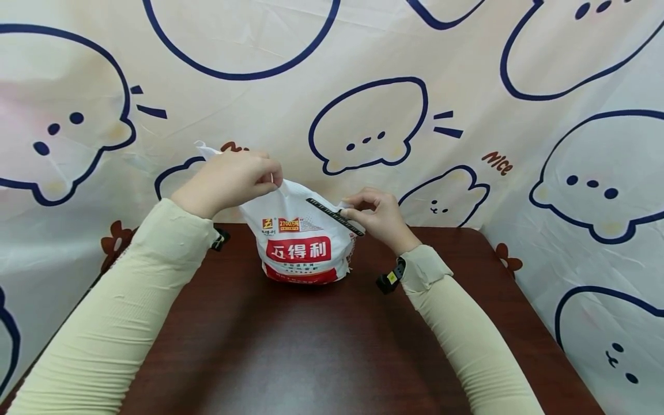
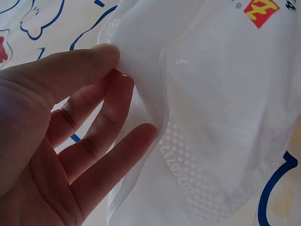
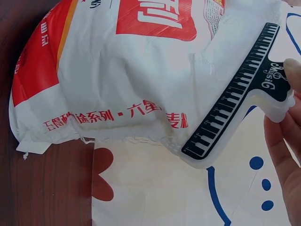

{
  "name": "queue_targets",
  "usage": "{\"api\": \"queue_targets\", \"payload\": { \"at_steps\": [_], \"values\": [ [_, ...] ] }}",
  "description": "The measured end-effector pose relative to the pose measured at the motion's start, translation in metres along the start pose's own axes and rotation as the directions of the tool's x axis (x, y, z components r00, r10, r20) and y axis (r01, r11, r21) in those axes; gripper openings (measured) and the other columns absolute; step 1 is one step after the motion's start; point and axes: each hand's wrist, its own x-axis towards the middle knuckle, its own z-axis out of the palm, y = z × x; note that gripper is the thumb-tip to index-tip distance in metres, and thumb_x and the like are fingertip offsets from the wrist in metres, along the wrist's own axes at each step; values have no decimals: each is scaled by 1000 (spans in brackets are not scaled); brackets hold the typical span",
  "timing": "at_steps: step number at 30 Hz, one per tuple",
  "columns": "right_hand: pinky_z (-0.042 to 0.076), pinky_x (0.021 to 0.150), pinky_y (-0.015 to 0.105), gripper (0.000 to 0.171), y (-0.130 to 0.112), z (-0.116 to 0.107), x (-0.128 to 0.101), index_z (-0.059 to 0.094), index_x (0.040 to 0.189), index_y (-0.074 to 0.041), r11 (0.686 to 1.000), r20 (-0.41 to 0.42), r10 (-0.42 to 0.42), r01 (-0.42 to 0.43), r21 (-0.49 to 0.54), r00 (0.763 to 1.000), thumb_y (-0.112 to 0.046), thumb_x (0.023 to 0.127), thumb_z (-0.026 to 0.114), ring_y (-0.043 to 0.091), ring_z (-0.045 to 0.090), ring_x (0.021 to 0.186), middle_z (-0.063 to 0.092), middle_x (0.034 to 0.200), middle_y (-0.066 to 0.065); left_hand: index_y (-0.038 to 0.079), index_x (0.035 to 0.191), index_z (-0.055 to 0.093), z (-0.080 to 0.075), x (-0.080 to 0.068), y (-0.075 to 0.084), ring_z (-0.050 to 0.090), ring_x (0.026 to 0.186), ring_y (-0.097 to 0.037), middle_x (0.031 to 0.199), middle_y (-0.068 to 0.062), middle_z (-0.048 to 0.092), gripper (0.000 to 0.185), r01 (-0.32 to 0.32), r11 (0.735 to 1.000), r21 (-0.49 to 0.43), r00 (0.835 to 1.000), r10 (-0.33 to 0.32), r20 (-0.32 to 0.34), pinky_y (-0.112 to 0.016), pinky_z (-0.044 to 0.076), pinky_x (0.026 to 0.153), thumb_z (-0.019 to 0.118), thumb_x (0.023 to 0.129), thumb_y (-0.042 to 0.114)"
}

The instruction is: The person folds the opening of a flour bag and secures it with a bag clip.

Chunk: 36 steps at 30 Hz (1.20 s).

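A plump white flour bag (image 1: 298, 251) with red labels stands on the table, its top pulled up and slanted to the left. My left hand (image 1: 233, 178) pinches the bag's upper left edge between thumb and fingertips (image 2: 110, 56); the other fingers are spread against the plastic. Across the bag's right shoulder lies a white sealing clip (image 3: 230, 92) with a black piano-key pattern, slanting down to the right in the head view. Thumb and fingers of my right hand (image 1: 381, 219) grip the clip's handle, marked "Music". The bag's right side seam shows in the right wrist view.
The dark brown table (image 1: 311, 346) extends in front of the bag. Close behind it hangs a pale cloth backdrop (image 1: 270, 121) with blue cartoon outlines, which also runs along both sides. A small black camera (image 1: 389, 279) sits at my right wrist.
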Motion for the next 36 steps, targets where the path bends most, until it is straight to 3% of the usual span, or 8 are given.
{"api": "queue_targets", "payload": {
  "at_steps": [4,11,19,30,36],
  "values": [
    [57,85,40,17,0,0,-1,78,104,-4,1000,1,9,-9,0,1000,-10,88,80,21,63,89,71,99,7,9,101,72,2,0,1,62,85,-28,100,-12,68,7,-2,1000,18,1000,2,-14,-42,57,76,69,95,10],
    [56,86,35,21,1,-1,-2,77,108,-5,999,5,13,-13,-40,1000,-11,89,79,19,61,90,71,102,4,9,103,73,1,-1,3,63,85,-28,99,-13,68,9,-3,1000,23,1000,4,-29,-44,58,75,70,95,10],
    [57,88,38,23,-1,0,-4,75,112,-4,995,22,8,-6,-102,1000,-13,91,77,21,60,91,70,103,5,9,103,72,3,-2,3,64,88,-29,101,-13,69,10,-8,1000,25,999,9,-50,-46,59,78,71,94,10],
    [57,90,43,25,-1,0,-7,74,115,-5,994,26,13,-10,-111,1000,-12,91,76,21,61,93,70,107,6,12,105,72,7,-11,2,66,89,-29,104,-12,68,12,1,998,63,998,3,-63,-48,60,77,74,93,12],
    [57,90,41,26,-1,0,-8,74,116,-4,992,28,5,-1,-124,1000,-11,91,76,20,63,93,69,107,7,12,107,72,10,-14,5,68,87,-31,106,-13,68,16,-2,995,101,994,12,-104,-48,61,75,76,91,14]
  ]
}}
